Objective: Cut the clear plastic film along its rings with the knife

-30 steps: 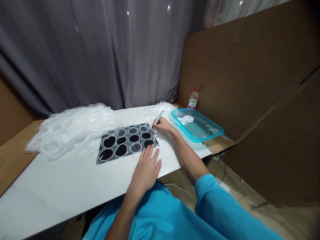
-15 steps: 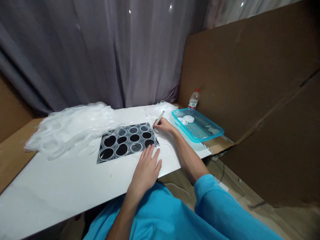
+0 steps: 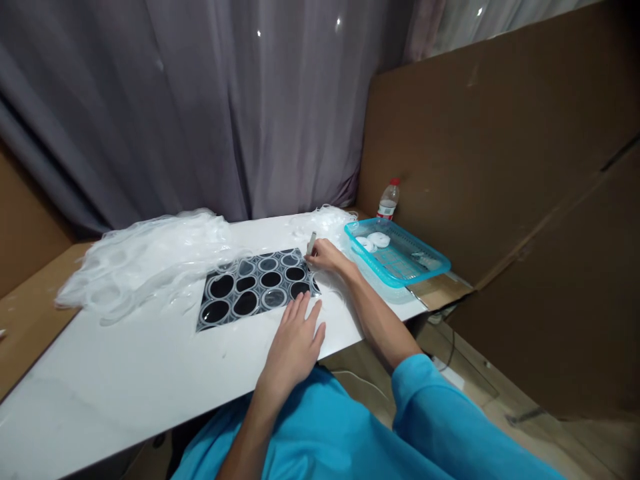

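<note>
A black sheet [image 3: 258,285] printed with rows of pale rings lies on the white table. My left hand [image 3: 296,339] rests flat, fingers stretched out, its tips on the sheet's near right edge. At the far right corner of the sheet my right hand [image 3: 326,256] is closed round a slim, pale pen-shaped tool [image 3: 311,243]. The tool stands nearly upright; its tip is hidden by my fingers, so I cannot tell whether it is a pen or a knife. Thin clear rings overlap the sheet's far left edge.
A large heap of clear plastic film [image 3: 150,250] covers the back left of the white table [image 3: 125,380]. A smaller pile of clear scraps [image 3: 333,217] lies behind my right hand. On the right, a blue basket [image 3: 425,275] holds white discs [image 3: 379,239]; a red-capped bottle [image 3: 388,201] stands behind it.
The pen-shaped tool has tipped more upright and shifted slightly left and toward me with my right hand. My left hand keeps its place on the sheet. The whole view has shifted a little.
</note>
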Available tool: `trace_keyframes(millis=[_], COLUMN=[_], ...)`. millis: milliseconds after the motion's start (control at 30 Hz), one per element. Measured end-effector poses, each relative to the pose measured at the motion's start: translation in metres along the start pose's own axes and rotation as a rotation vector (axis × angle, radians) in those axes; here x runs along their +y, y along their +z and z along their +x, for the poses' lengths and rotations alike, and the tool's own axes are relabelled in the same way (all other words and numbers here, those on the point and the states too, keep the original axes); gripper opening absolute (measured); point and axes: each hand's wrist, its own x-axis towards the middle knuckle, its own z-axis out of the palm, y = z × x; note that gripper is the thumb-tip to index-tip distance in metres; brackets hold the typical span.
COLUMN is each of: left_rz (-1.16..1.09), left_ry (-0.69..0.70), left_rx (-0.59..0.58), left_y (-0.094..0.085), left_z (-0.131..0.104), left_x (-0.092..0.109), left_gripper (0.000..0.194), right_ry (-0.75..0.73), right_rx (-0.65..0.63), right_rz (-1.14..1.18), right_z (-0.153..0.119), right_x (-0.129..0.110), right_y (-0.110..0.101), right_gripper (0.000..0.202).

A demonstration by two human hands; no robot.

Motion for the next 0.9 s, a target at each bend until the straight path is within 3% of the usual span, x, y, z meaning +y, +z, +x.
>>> trace_keyframes(millis=[900], left_rz=[0.018], left_ry=[-0.003], left_rx=[-0.016], left_y=[-0.0020], left_z=[-0.0006], left_x=[0.0004], left_gripper=[0.056], right_ry=[-0.031], right_rx=[-0.014], right_rz=[-0.073], right_z=[-0.0017], right_x=[-0.0024], right_y=[-0.0012], right_gripper=[0.013])
